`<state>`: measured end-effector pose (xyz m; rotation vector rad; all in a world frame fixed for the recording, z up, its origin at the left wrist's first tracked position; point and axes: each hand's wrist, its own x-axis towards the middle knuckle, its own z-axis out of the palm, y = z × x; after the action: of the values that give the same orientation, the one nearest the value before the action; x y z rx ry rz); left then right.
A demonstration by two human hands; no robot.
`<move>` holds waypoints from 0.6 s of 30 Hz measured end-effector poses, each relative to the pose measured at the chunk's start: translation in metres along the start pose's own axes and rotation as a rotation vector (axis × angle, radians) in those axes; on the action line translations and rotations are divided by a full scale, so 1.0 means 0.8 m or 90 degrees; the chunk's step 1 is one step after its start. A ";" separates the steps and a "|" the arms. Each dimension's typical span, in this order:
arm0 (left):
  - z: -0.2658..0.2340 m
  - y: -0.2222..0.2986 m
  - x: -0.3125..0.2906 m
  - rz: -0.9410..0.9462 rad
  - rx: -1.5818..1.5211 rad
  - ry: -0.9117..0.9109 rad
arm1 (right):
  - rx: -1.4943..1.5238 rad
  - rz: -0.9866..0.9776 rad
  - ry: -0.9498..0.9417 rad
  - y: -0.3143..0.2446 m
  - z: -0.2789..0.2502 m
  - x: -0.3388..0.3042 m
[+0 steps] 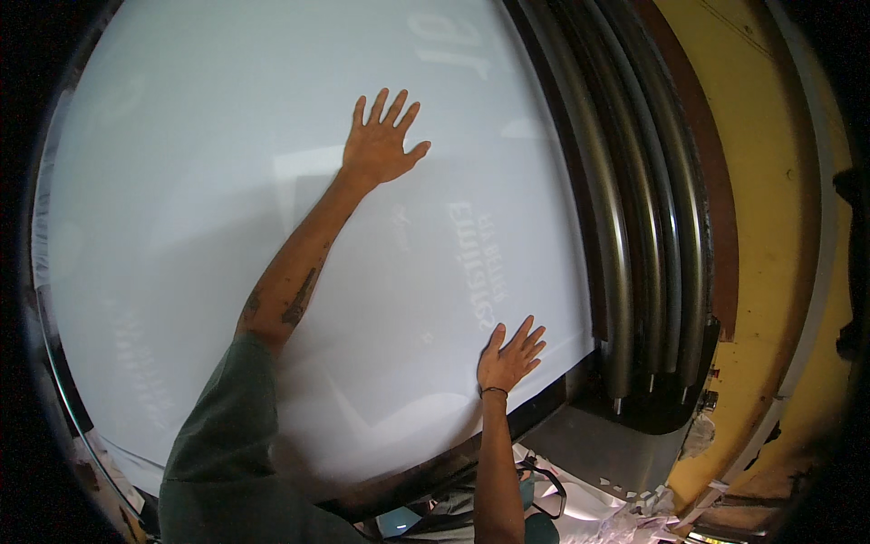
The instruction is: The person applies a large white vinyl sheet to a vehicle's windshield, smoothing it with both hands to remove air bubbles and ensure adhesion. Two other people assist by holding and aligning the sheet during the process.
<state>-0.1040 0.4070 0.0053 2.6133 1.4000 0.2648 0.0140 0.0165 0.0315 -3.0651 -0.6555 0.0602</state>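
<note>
**Palms flat on white film**

Yellow wall (770, 227) at right, dark ribbed frame (634, 227) beside pane (181, 181); white film (435, 236) covering nearly all of it, lower edge seemingly not yet settled; left hand (381, 145) high, fingers spread, pressing flat; right hand (509, 358) low near frame, open, likewise pressing; nothing grasped; scraps (634, 503) below.

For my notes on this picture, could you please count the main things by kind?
Hands pressed flat on the sheet: 2 (left hand, right hand)
White sheet: 1
Dark curved tubes: 4
Yellow wall: 1
Total: 8
</note>
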 end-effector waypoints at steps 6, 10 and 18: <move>-0.014 -0.003 0.004 0.013 -0.047 0.022 | 0.007 -0.014 0.005 0.002 -0.003 0.001; -0.031 -0.028 0.031 -0.005 -0.095 -0.027 | 0.015 -0.010 -0.006 0.006 0.000 0.003; -0.023 -0.102 0.038 0.042 0.062 -0.037 | 0.010 -0.020 0.003 0.007 0.001 0.004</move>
<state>-0.1573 0.4783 0.0068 2.7259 1.3417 0.1312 0.0190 0.0123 0.0302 -3.0376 -0.6999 0.0572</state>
